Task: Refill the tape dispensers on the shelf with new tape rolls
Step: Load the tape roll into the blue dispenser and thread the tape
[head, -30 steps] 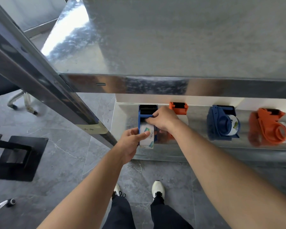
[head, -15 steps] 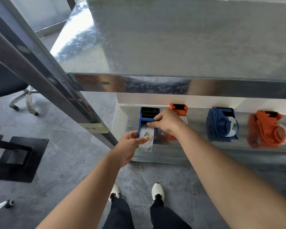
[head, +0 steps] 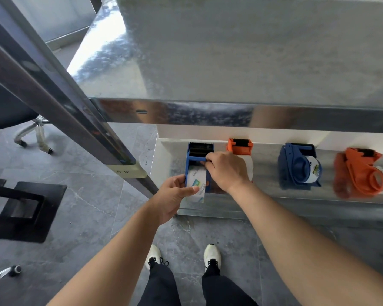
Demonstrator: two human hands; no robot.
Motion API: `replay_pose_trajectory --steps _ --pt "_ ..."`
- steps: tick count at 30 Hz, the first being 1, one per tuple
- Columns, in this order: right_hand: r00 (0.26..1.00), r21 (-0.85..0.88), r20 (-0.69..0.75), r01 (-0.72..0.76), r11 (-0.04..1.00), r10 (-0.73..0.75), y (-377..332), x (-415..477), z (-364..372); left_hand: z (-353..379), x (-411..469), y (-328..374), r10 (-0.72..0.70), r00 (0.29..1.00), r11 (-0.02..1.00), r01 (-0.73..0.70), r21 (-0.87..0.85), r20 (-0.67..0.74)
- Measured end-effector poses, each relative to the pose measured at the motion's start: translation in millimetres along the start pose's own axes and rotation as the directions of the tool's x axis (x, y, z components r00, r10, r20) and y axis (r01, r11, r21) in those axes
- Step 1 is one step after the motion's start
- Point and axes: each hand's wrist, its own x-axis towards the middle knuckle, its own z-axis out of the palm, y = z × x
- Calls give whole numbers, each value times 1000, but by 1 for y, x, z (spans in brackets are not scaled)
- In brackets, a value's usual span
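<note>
A blue tape dispenser (head: 199,153) stands at the left end of the lower metal shelf (head: 263,204). A white tape roll (head: 197,184) with a printed label sits in it. My left hand (head: 175,195) grips the roll and the dispenser's near end, thumb across the roll. My right hand (head: 227,168) pinches the dispenser's blue crossbar, just above the roll. An orange dispenser (head: 240,145) stands behind my right hand, mostly hidden. Farther right lie a blue dispenser (head: 299,166) and an orange dispenser (head: 363,173), each with a roll.
A wide metal upper shelf (head: 241,62) overhangs the lower one. A slanted metal post (head: 64,111) runs down on the left. An office chair base (head: 34,133) and a black stand (head: 24,210) sit on the grey tiled floor. My feet are below.
My right hand's fingers shifted slightly on the blue dispenser's crossbar; the left hand keeps its hold on the roll. The camera tilted a little.
</note>
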Motion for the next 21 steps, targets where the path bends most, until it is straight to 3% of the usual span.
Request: replay_pose_trajectory --steps 2,6,9,17,21 --pt "1000 85 12 -4 996 3 1 2 2 -4 -1 0 4 1000 1000 -3 -14 18" --pt "983 281 184 -42 959 -11 7 10 -7 -9 0 1 2 1000 1000 -2 -5 15" --pt "975 255 218 -12 967 -46 11 15 -16 -9 1 1 -5 1000 1000 5 1 16" --pt "993 185 122 -21 982 -1 6 14 -11 -8 2 2 7 1000 1000 -6 -12 24" --pt "974 113 223 24 993 -48 8 19 -19 -11 2 -2 16 999 999 -15 -38 31"
